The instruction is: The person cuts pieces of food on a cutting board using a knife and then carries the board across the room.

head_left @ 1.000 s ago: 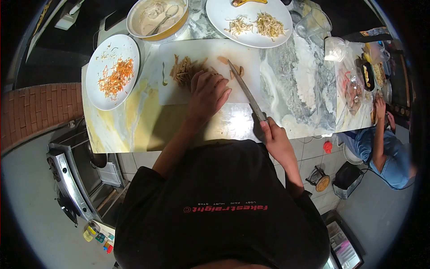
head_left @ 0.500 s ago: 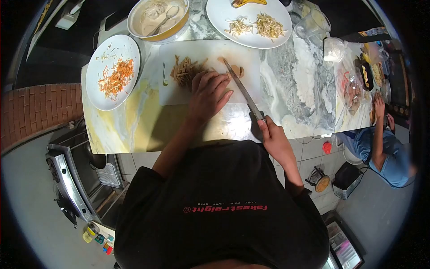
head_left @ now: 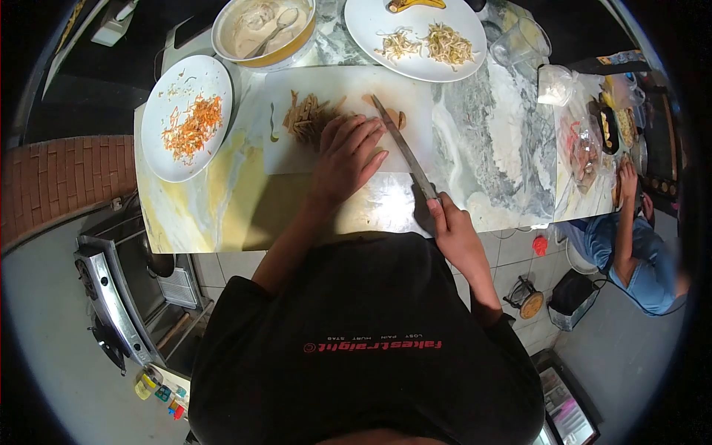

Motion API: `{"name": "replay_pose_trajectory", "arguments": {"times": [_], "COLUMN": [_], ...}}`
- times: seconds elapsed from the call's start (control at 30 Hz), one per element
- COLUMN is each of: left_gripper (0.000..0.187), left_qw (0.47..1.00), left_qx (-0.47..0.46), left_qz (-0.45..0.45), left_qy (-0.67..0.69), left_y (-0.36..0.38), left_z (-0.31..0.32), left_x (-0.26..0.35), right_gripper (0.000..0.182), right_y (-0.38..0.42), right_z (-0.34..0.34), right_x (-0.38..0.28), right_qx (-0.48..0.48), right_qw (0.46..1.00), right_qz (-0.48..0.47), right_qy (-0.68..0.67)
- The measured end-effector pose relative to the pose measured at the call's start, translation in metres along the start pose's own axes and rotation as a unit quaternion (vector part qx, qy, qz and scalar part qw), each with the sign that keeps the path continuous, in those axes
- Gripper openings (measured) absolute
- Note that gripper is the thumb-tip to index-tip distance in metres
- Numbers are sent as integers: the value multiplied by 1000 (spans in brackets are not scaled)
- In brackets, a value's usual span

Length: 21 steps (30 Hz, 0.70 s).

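Observation:
My right hand [head_left: 454,226] is wrapped round the handle of a long knife [head_left: 404,147], its blade slanting up and left over the white cutting board [head_left: 297,159]. On the board my left hand [head_left: 347,154] lies with its fingertips close to the blade, fingers bent together and thumb apart; what is under them is hidden. Brown cut strips [head_left: 305,119] are piled left of that hand. Small brown-orange slices [head_left: 398,119] lie on both sides of the blade near its tip. A thin green piece [head_left: 273,124] is at the board's left.
A plate of orange shreds [head_left: 193,127] stands at left. Behind the board are a batter bowl with a spoon [head_left: 263,30] and a plate of sprouts [head_left: 449,44]. A clear container [head_left: 521,41] and bags [head_left: 582,152] are at right, near another person [head_left: 641,252].
My left fingertips have shifted very slightly to the right towards the blade. The knife and my right hand have hardly moved. The other person's arm has moved a little.

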<state>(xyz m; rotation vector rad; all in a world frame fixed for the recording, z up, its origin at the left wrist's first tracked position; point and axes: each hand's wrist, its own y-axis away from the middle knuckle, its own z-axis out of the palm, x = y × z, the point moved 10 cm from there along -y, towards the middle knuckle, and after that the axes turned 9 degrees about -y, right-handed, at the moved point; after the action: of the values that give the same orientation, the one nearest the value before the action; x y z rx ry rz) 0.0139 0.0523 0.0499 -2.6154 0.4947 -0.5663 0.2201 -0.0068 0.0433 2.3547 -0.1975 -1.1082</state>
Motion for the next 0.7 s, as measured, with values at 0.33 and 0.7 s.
{"name": "replay_pose_trajectory", "arguments": {"times": [0.33, 0.7], "left_gripper": [47, 44], "left_qw": [1000, 1000], "left_qx": [7, 15], "left_qz": [-5, 2], "left_qy": [4, 8], "left_y": [2, 0], "left_z": [3, -4], "left_x": [-2, 0], "right_gripper": [44, 42], "right_y": [-1, -6], "right_z": [1, 7], "right_x": [5, 0], "right_qx": [-14, 1], "right_qw": [999, 1000], "right_qz": [23, -2], "right_qy": [17, -1]}}
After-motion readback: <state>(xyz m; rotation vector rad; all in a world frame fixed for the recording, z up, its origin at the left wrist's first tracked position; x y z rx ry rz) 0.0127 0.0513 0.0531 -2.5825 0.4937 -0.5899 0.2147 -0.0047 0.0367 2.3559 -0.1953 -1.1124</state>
